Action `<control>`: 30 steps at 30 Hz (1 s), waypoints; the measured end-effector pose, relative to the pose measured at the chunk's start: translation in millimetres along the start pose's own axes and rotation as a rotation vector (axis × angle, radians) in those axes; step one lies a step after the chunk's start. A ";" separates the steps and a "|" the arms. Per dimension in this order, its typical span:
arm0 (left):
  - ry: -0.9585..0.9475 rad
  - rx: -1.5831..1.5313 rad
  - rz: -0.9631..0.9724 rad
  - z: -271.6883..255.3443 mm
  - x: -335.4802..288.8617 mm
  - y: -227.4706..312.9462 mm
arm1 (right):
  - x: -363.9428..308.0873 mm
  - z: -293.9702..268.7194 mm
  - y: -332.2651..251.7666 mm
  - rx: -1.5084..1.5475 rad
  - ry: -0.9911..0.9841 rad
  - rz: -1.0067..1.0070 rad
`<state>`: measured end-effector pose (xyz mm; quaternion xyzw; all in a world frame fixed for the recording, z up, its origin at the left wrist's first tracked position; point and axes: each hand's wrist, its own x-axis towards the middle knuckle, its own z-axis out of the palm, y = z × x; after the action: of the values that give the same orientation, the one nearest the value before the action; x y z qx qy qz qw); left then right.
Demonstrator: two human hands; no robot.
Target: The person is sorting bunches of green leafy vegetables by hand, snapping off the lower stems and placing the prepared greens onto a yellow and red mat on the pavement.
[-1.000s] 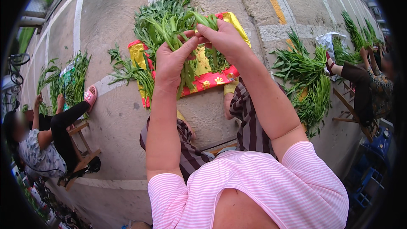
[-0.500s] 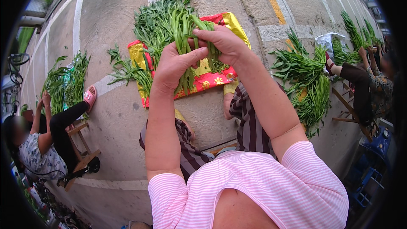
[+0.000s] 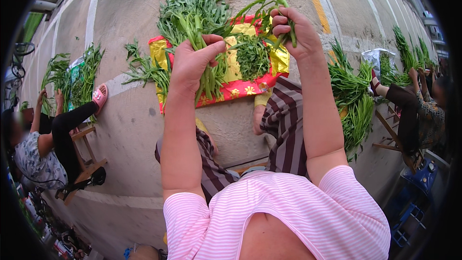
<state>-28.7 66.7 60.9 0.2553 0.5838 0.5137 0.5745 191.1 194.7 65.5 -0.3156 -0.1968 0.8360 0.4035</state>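
My left hand (image 3: 192, 62) is closed round a bunch of water spinach (image 3: 196, 32), its green stems sticking out above and below the fist. Up and to the right, my right hand (image 3: 301, 33) grips a few water spinach stems (image 3: 283, 2), whose leafy ends droop to the left. Beneath both lies a red and gold sheet (image 3: 236, 90) on the ground. A large heap of leafy stems (image 3: 185, 7) covers its far left part. Short leafy pieces (image 3: 253, 58) form a smaller pile on its right half.
Loose greens (image 3: 151, 73) spill off the sheet's left edge. Bigger bundles of greens (image 3: 356, 101) lie to the right. On wooden stools, one person (image 3: 41, 156) sits at left and another (image 3: 423, 110) at right, both handling greens. My feet stand at the sheet's near edge.
My hands have come apart: the right has moved up and to the right with a few stems, while the left still holds its bunch. The small leafy pile is now uncovered.
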 end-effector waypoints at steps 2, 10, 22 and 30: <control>0.008 0.017 -0.007 3.8 -1.3 0.6 | -3.9 1.2 -6.8 0.035 -0.027 -0.019; 0.044 -0.010 0.047 5.2 1.7 -5.5 | -13.8 11.8 -15.8 0.127 -0.166 -0.050; 0.043 -0.096 0.004 10.8 5.5 -16.3 | -18.8 20.0 -9.8 0.098 -0.311 0.041; -0.062 -0.198 0.045 29.0 2.8 -21.7 | -16.7 28.8 1.9 0.084 -0.347 0.100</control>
<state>4.2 70.6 45.9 0.2260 0.5062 0.5735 0.6032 178.2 178.0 91.4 -0.1590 -0.2122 0.9044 0.3344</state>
